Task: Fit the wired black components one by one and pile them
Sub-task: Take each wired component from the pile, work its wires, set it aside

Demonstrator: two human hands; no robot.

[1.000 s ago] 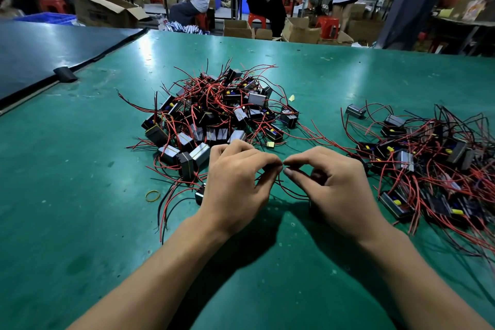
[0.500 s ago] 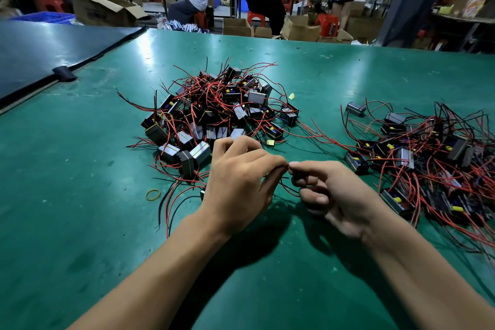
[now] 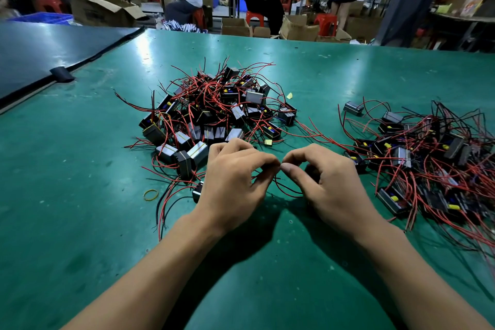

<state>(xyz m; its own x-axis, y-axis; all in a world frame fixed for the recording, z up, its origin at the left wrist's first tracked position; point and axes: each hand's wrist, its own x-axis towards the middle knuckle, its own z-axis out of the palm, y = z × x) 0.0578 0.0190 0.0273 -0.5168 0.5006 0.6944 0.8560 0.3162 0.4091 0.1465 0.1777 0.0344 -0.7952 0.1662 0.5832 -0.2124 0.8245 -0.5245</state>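
Observation:
Two heaps of small black components with red and black wires lie on the green table: a central pile (image 3: pixel 214 112) straight ahead and a right pile (image 3: pixel 428 158). My left hand (image 3: pixel 233 185) and my right hand (image 3: pixel 326 182) meet in front of the central pile, fingertips almost touching. Both pinch thin red and black wires (image 3: pixel 284 187) that run between them. A dark component (image 3: pixel 312 170) sits inside my right hand's curled fingers, mostly hidden. Another black component (image 3: pixel 197 192) peeks out beside my left wrist.
A yellow rubber band (image 3: pixel 151 194) lies left of my left hand. A dark mat (image 3: pixel 40 56) with a black clip (image 3: pixel 62 74) borders the table at far left. Beyond the far edge are cardboard boxes (image 3: pixel 99 8), red stools and several people at other benches.
My right hand had turned and drawn in close to the left half a second ago; now it has rolled back, knuckles up, fingertips meeting the left hand's again.

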